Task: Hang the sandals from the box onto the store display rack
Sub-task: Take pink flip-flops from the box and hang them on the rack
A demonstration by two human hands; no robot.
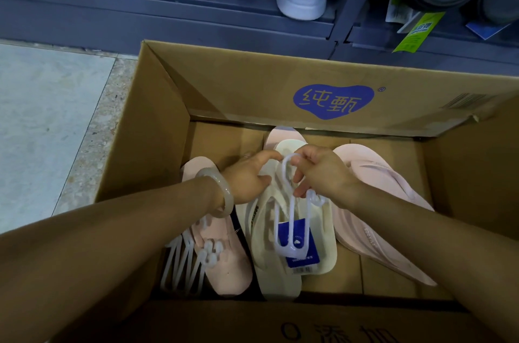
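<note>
Cream foam sandals (292, 233) inside brown cardboard box (252, 81): my left hand (247, 176) grips them, right hand (323, 174) pinches white plastic hanger (290, 219); next I lift toward rack.

Both bare forearms reach forward and down, converging toward the middle; the left hand (247, 176) lies palm-inward, fingers (266, 156) stretched forward and lightly curved, thumb tucked below; a pale bangle (222, 191) circles the left wrist; the right hand (323, 174) is bent at the wrist, its fingers curled and pinching a white plastic hanger (292, 202) near its top loop.
</note>
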